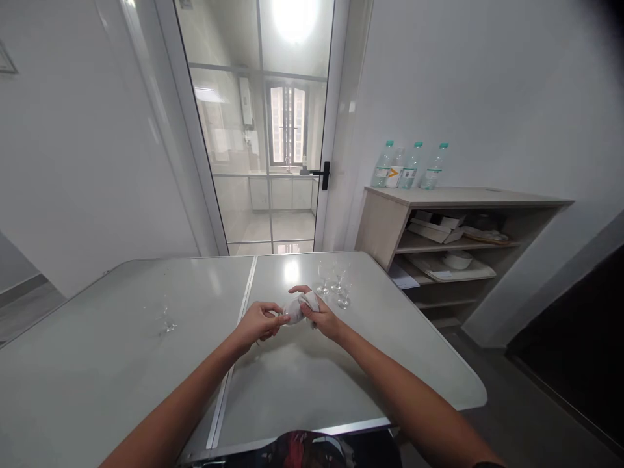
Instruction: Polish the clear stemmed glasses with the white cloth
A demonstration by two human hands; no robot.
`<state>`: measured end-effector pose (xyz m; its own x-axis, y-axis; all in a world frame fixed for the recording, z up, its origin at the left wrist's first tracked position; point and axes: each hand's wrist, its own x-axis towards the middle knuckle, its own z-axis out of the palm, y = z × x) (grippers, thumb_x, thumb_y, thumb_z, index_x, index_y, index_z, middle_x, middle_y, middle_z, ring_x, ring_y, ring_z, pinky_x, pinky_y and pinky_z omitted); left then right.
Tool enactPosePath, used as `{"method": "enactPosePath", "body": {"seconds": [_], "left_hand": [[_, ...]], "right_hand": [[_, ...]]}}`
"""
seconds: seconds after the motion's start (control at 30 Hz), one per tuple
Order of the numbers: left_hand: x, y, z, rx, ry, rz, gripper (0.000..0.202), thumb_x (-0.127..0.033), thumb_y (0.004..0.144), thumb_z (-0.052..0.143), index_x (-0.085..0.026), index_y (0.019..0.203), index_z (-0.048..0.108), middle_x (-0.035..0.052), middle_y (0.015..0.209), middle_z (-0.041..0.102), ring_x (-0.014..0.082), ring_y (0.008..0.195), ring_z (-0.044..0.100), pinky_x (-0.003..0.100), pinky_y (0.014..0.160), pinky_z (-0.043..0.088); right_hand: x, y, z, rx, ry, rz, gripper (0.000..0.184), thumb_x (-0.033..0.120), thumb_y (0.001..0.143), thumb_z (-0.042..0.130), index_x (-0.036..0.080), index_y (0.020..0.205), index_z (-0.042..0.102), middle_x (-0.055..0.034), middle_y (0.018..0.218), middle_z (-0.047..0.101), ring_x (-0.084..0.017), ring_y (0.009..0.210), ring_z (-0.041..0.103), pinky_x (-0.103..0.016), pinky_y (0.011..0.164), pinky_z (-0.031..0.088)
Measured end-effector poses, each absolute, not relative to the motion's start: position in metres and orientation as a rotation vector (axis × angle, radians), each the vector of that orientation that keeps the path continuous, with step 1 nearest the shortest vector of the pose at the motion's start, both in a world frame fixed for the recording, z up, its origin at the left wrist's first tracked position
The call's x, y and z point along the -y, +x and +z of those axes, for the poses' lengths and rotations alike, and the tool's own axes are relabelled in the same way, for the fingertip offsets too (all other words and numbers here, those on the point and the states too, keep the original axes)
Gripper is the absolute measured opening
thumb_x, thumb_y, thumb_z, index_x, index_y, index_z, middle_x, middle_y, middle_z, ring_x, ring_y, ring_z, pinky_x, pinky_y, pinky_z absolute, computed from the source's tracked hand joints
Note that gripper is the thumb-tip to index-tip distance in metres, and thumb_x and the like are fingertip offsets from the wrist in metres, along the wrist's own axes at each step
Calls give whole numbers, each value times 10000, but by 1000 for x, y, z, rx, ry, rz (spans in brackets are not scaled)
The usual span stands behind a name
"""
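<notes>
My left hand (260,323) pinches a small clear stemmed glass (286,319), held tilted on its side above the table, with its bowl towards the right. My right hand (325,321) grips a white cloth (310,299) that is bunched at the glass's bowl. Part of the cloth seems to be inside the bowl, though the fingers hide just how far. Beyond my right hand, several clear stemmed glasses (336,286) stand close together on the table. Another clear glass (168,323) stands apart on the left half.
The pale glossy table (390,364) has a metal seam across it. At the right, a wooden shelf unit (385,221) bears several plastic bottles (408,168); boxes, a tray and a white bowl (457,260) are inside. A glass door (292,130) with a black handle stands behind the table.
</notes>
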<state>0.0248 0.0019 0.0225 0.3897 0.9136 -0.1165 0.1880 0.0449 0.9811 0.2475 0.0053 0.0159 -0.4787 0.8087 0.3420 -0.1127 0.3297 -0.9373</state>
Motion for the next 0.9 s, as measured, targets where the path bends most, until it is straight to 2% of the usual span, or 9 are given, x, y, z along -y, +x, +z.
{"method": "enactPosePath", "body": {"seconds": [0.17, 0.23, 0.33, 0.43, 0.57, 0.67, 0.8, 0.9], "left_hand": [[-4, 17, 23, -947, 1304, 630, 511, -625, 759, 789, -158, 765, 582, -81, 515, 399, 32, 432, 204, 228, 458, 125], [-3, 18, 22, -995, 1384, 648, 527, -664, 774, 753, -155, 789, 615, -75, 511, 398, 46, 433, 232, 230, 460, 156], [-3, 20, 16, -1238, 1734, 827, 560, -687, 771, 741, -154, 941, 722, -38, 527, 492, 98, 468, 395, 239, 503, 275], [-3, 19, 3, -1461, 2234, 948, 573, -652, 791, 740, -185, 1124, 753, 20, 623, 639, 167, 572, 560, 259, 580, 345], [-5, 16, -8, -1423, 2561, 905, 543, -627, 857, 676, -200, 1184, 744, 73, 743, 731, 196, 640, 627, 262, 598, 355], [-5, 18, -4, -1349, 2298, 889, 540, -668, 814, 701, -186, 1048, 763, 19, 633, 649, 148, 566, 542, 245, 570, 333], [-6, 18, 7, -1072, 1549, 626, 606, -747, 799, 658, -142, 756, 661, -49, 539, 451, 62, 446, 276, 239, 475, 216], [-10, 15, 11, -924, 1217, 493, 609, -762, 766, 685, -164, 743, 573, -77, 580, 400, 41, 463, 165, 227, 469, 161]], "right_hand": [[-8, 250, 11, 1839, -556, 1160, 490, 597, 967, 585, 222, 1280, 549, 33, 768, 472, -136, 645, 398, -279, 631, 326], [-7, 248, 10, 1830, -587, 1133, 479, 606, 960, 591, 224, 1248, 559, 28, 778, 483, -138, 644, 399, -286, 640, 335], [-7, 242, 10, 1658, -695, 1211, 500, 646, 945, 583, 248, 1245, 548, 27, 788, 509, -144, 653, 419, -284, 642, 352], [-10, 235, 7, 1425, -787, 1392, 540, 689, 880, 639, 256, 1194, 564, 29, 786, 532, -154, 697, 480, -279, 669, 393], [-12, 231, 2, 1249, -875, 1612, 614, 715, 806, 698, 255, 1194, 580, 23, 791, 569, -170, 717, 538, -284, 661, 426], [-11, 232, 0, 1298, -821, 1587, 619, 695, 836, 686, 270, 1265, 552, 33, 765, 570, -170, 712, 538, -277, 665, 411], [-9, 237, 4, 1489, -729, 1434, 492, 666, 917, 611, 273, 1207, 554, 40, 755, 521, -154, 694, 471, -270, 671, 373], [-7, 241, 7, 1618, -679, 1369, 461, 664, 946, 565, 276, 1194, 536, 46, 747, 468, -147, 664, 411, -271, 649, 343]]}}
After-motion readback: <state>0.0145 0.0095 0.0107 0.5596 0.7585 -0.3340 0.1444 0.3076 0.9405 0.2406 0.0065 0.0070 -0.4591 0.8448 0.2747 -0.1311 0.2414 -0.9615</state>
